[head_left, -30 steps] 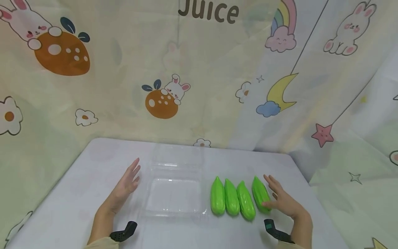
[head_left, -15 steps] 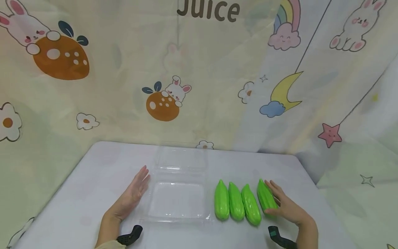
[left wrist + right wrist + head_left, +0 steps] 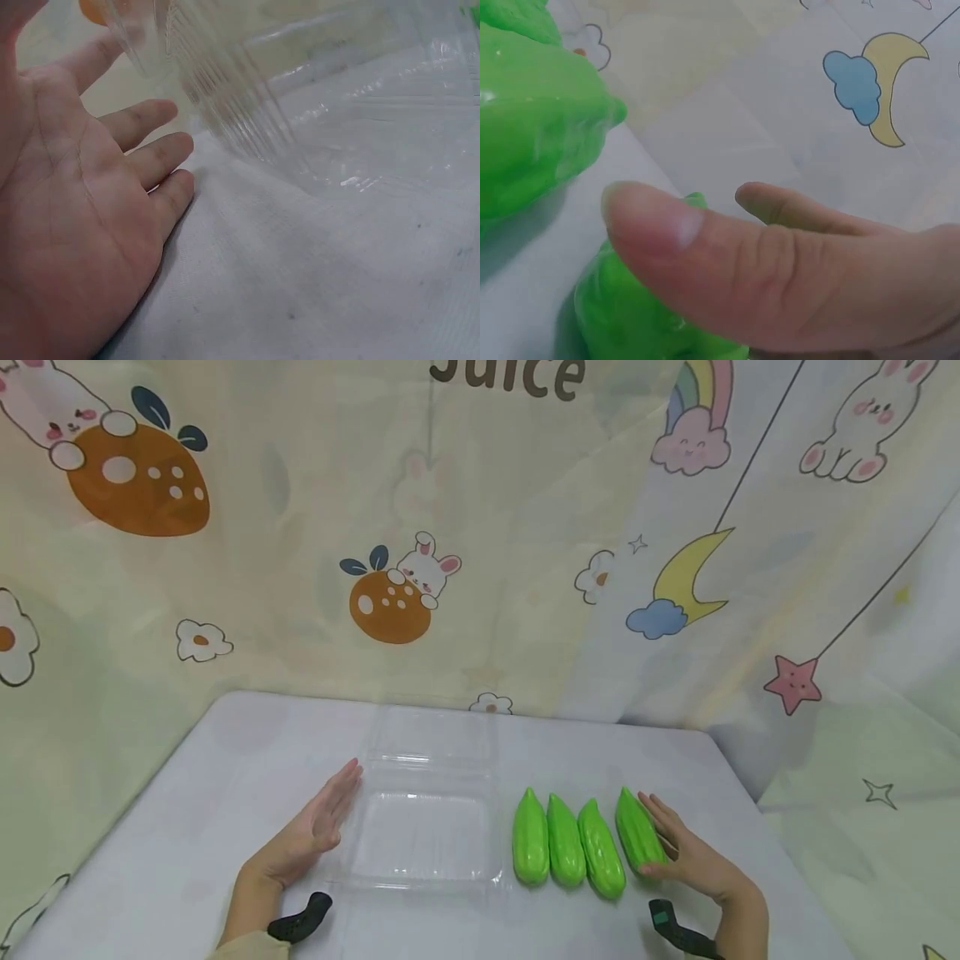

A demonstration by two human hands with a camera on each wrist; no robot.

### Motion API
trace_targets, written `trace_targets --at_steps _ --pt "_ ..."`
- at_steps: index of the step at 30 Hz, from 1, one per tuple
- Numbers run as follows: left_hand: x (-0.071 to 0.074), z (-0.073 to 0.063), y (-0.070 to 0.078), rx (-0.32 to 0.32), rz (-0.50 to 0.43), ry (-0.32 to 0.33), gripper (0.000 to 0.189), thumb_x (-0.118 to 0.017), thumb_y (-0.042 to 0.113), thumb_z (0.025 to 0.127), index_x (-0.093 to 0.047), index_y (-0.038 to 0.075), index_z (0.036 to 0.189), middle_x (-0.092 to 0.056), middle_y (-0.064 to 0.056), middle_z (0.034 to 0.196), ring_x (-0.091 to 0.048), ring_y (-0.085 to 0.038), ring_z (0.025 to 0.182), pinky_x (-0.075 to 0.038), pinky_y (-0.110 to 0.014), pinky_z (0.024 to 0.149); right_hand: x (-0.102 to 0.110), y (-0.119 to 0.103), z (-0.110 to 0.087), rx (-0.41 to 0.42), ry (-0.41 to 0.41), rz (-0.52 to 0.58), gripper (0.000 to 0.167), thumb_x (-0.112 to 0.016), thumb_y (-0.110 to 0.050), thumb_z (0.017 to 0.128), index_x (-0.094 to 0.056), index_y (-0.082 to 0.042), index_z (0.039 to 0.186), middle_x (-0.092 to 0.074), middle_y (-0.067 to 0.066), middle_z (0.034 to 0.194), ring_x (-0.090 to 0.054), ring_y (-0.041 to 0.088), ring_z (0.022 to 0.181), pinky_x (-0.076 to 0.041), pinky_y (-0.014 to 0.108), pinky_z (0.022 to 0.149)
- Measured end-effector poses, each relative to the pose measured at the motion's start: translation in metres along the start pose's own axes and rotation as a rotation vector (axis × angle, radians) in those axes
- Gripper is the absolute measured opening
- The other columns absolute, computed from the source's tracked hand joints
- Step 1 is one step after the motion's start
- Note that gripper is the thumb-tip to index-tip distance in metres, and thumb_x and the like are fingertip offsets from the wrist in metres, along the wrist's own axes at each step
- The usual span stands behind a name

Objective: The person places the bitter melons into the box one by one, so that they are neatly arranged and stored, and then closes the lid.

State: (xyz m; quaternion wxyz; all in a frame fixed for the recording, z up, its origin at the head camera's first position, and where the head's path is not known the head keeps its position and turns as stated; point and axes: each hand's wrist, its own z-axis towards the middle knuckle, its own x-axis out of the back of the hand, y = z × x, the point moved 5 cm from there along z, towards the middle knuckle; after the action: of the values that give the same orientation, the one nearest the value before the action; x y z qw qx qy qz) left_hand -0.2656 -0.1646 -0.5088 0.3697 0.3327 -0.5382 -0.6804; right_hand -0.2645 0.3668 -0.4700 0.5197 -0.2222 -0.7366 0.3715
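Note:
A clear plastic clamshell box [image 3: 426, 887] lies opened out on the white table, its lid folded back toward the wall. My left hand [image 3: 311, 831] is held beside the box's left side, fingers extended and palm facing it; in the left wrist view the fingertips [image 3: 177, 150] come close to the ribbed plastic wall. Right of the box, several glossy green, ridged vegetables with pointed tips, like bitter melons, lie side by side. My right hand [image 3: 697, 856] is at the rightmost green vegetable [image 3: 634, 827], fingers along its right side and thumb overlapping its near end. Its underside is hidden.
Three more green vegetables [image 3: 567, 843] lie between that one and the box. Behind the white table [image 3: 247, 752] hangs a printed cloth [image 3: 510, 568] with cartoon rabbits and a moon. Each wrist wears a black device [image 3: 302, 918].
My right hand has moved in against the rightmost green vegetable, which stays in place. My left hand has shifted closer to the box. The head view has shifted slightly.

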Motion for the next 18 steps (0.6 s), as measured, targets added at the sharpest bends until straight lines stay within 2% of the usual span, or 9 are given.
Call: trace_targets --at_steps 3,9,15,18 --pt "0.001 0.0011 0.0008 -0.005 0.018 -0.003 0.094 -0.07 0.027 0.086 -0.004 0.024 0.154 0.01 -0.013 0.16 -0.013 0.012 0.141 -0.022 -0.005 0.106 0.0008 -0.0012 -0.0001 0.011 -0.003 0.0 0.108 -0.079 -0.021 0.076 -0.005 -0.015 0.154 0.009 0.027 0.156 -0.008 0.057 0.137 -0.024 0.068 0.104" --pt "0.0007 0.0028 0.0031 -0.068 -0.025 -0.075 0.096 -0.07 0.019 0.086 -0.002 0.017 0.154 0.012 -0.018 0.159 -0.012 0.009 0.142 -0.018 -0.005 0.108 0.0003 -0.0024 -0.0003 0.061 -0.012 -0.009 0.108 -0.078 -0.019 0.076 -0.004 -0.015 0.154 0.009 0.029 0.155 -0.011 0.062 0.134 -0.024 0.071 0.102" --pt "-0.0005 0.0022 0.0048 -0.088 -0.023 -0.125 0.099 -0.072 0.018 0.084 -0.001 0.017 0.154 0.011 -0.02 0.158 -0.009 0.008 0.143 -0.016 -0.004 0.108 0.0 0.0037 0.0012 -0.007 -0.022 0.007 0.109 -0.079 -0.021 0.075 -0.004 -0.018 0.154 0.009 0.023 0.157 -0.01 0.06 0.135 -0.023 0.07 0.104" --pt "-0.0011 0.003 0.005 -0.087 -0.033 -0.139 0.101 -0.072 0.017 0.084 -0.001 0.017 0.154 0.014 -0.021 0.158 -0.007 0.009 0.143 -0.016 -0.004 0.108 0.0009 0.0037 0.0022 -0.01 -0.023 -0.01 0.11 -0.08 -0.022 0.075 -0.004 -0.017 0.154 0.008 0.023 0.158 -0.009 0.059 0.136 -0.022 0.07 0.105"
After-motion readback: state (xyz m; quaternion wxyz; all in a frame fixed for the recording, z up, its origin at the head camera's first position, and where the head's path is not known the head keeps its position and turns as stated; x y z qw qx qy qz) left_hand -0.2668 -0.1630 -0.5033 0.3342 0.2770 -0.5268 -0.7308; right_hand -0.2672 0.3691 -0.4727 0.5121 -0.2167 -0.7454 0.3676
